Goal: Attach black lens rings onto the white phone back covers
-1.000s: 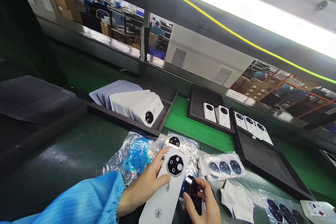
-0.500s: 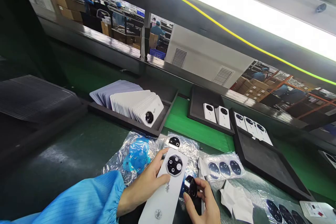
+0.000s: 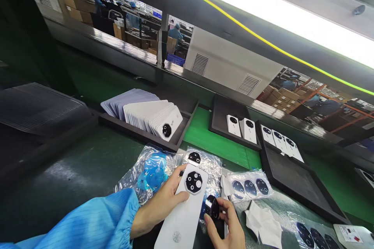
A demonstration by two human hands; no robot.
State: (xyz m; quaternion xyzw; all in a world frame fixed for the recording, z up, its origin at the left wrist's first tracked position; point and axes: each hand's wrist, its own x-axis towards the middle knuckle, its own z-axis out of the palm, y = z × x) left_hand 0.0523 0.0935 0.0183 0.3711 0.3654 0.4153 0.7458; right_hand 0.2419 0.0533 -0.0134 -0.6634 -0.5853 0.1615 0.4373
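My left hand [image 3: 165, 199] grips the left edge of a white phone back cover [image 3: 183, 223], thumb on its face and fingers behind. A round black camera lens plate with several lens openings [image 3: 193, 182] sits near the cover's top end. To the right, my right hand [image 3: 228, 225] pinches a second round black lens plate [image 3: 212, 207] between thumb and fingers, tilted and apart from the cover. Beyond the cover's top lies another black lens plate [image 3: 194, 158] on clear plastic film. Blue film pieces [image 3: 154, 171] lie on crumpled plastic beside my left hand.
A black tray [image 3: 137, 133] holds a fanned stack of white covers [image 3: 152, 116]. Farther right, dark trays [image 3: 304, 186] carry more covers. Bagged lens plates [image 3: 250, 188] and a crumpled white wipe [image 3: 265, 225] lie to the right. People work in the background.
The white cover has shifted very slightly, and the print below its lens plate no longer shows. Both hands keep their holds in nearly the same places.
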